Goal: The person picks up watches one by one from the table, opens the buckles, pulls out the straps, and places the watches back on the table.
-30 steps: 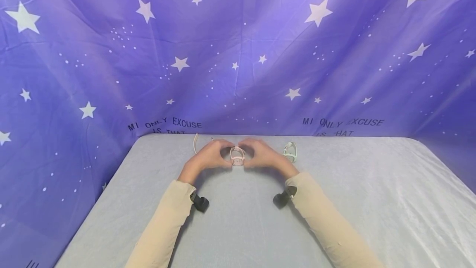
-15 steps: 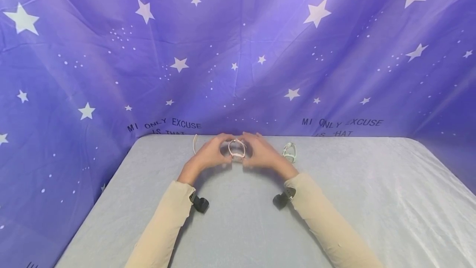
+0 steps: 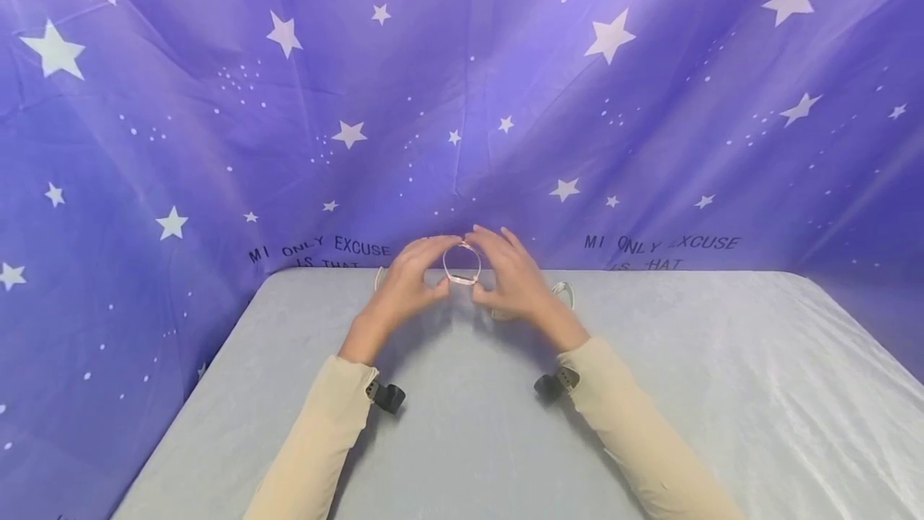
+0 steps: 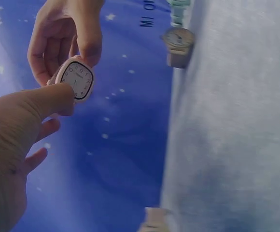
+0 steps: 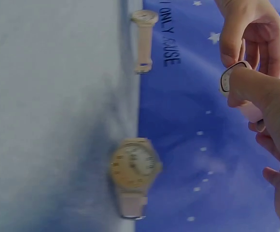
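Observation:
A pink wristwatch (image 3: pixel 462 264) with a closed strap loop and a rounded-square white dial is held up between both hands. My left hand (image 3: pixel 410 275) pinches its left side, the thumb at the case. From the other side my right hand (image 3: pixel 514 279) grips it, thumb low and fingers up by the strap. In the left wrist view the watch's dial (image 4: pixel 77 81) shows its numbers, partly covered by the left thumb. The right wrist view has the right thumb over much of the watch face (image 5: pixel 227 79).
Other watches lie near the table's back edge: a mint green one (image 3: pixel 565 294) partly behind the right wrist, a round-dialled one (image 4: pixel 179 38), and a pale-strapped one (image 5: pixel 145 38) at the left. A purple star-printed cloth (image 3: pixel 462 103) hangs behind the grey table cover (image 3: pixel 462 424).
Both hands have lifted the pink watch up and away from the table, tilting it so its loop faces the head camera. A watch under the right hand now shows.

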The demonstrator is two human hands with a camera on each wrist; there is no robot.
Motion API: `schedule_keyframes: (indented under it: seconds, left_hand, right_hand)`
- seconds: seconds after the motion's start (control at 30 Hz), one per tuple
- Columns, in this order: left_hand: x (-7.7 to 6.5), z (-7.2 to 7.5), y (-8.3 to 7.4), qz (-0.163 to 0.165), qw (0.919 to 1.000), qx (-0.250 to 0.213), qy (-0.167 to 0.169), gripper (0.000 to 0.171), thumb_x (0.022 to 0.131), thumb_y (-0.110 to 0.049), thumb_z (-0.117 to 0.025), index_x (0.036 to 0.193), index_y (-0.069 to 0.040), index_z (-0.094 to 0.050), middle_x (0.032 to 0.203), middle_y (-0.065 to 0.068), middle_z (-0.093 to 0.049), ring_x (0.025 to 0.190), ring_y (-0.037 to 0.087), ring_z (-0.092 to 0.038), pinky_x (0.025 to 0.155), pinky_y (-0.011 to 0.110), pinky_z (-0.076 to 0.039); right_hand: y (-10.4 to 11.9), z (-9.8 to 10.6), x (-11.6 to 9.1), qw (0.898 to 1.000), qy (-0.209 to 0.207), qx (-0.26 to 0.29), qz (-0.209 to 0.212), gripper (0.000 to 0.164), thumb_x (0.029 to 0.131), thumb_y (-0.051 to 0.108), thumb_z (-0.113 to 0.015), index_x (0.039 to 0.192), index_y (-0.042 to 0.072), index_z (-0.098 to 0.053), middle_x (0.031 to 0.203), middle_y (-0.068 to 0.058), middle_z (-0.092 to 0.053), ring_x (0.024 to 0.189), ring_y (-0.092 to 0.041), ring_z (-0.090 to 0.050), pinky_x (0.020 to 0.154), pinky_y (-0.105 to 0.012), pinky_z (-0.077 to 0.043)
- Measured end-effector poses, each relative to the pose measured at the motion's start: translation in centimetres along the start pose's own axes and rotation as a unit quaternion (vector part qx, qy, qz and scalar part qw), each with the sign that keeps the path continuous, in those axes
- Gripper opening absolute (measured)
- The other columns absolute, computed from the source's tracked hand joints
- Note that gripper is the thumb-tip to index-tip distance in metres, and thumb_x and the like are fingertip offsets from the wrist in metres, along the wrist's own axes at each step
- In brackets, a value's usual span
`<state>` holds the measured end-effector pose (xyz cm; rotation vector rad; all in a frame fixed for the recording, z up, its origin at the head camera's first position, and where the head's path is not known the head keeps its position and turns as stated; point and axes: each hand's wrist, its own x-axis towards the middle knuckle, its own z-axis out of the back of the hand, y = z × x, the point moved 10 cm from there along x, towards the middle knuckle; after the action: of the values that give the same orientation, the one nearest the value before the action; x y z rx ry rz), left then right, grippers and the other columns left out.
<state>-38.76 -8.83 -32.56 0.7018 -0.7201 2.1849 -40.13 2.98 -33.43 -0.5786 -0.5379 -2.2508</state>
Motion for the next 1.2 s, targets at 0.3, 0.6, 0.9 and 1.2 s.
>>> schedule_keyframes:
  seconds: [0.3,0.6,0.9,1.2]
  left_hand:
    - [1.2,4.2,-4.6,-0.043,0.9975,0.002,-0.057,0.067,0.077,0.01,-0.075,0.14,-0.003,-0.058,0.139,0.016,-0.064,0.131,0.033,-0.059,0.117,0.041,-0.045]
    - [1.8,5.8,-7.9,-0.026,0.9968,-0.069,-0.032,0.064,0.076,0.015,-0.071,0.138,0.0,-0.059,0.133,0.016,-0.067,0.123,0.029,-0.065,0.109,0.034,-0.052]
    - [1.5,3.0,-6.4,0.127,0.9535,-0.26,0.085,0.07,0.075,0.019,-0.066,0.139,-0.008,-0.055,0.125,0.016,-0.069,0.111,0.029,-0.072,0.096,0.028,-0.059]
    - [0.0,-0.3,-3.7,0.274,0.8317,-0.46,0.147,0.072,0.08,0.017,-0.066,0.146,0.0,-0.047,0.129,0.029,-0.064,0.111,0.025,-0.07,0.093,0.033,-0.061]
  right_hand:
    - [3.7,6.2,0.0,0.991,-0.113,0.002,0.071,0.071,0.07,0.002,-0.079,0.136,-0.006,-0.055,0.137,-0.023,-0.063,0.137,-0.037,-0.054,0.121,-0.054,-0.036]
    - [5.1,9.0,-1.2,0.984,-0.076,0.157,0.028,0.066,0.072,-0.012,-0.071,0.133,0.0,-0.051,0.126,-0.018,-0.068,0.114,-0.032,-0.07,0.098,-0.036,-0.059]
    - [3.3,7.4,-2.9,0.941,0.031,0.306,-0.141,0.07,0.071,-0.013,-0.071,0.135,0.008,-0.049,0.134,-0.017,-0.063,0.11,-0.032,-0.072,0.083,-0.032,-0.064]
    - [1.6,4.3,-4.0,0.805,0.133,0.522,-0.248,0.076,0.077,-0.016,-0.067,0.144,-0.001,-0.036,0.121,-0.025,-0.061,0.097,-0.022,-0.073,0.079,-0.041,-0.065]
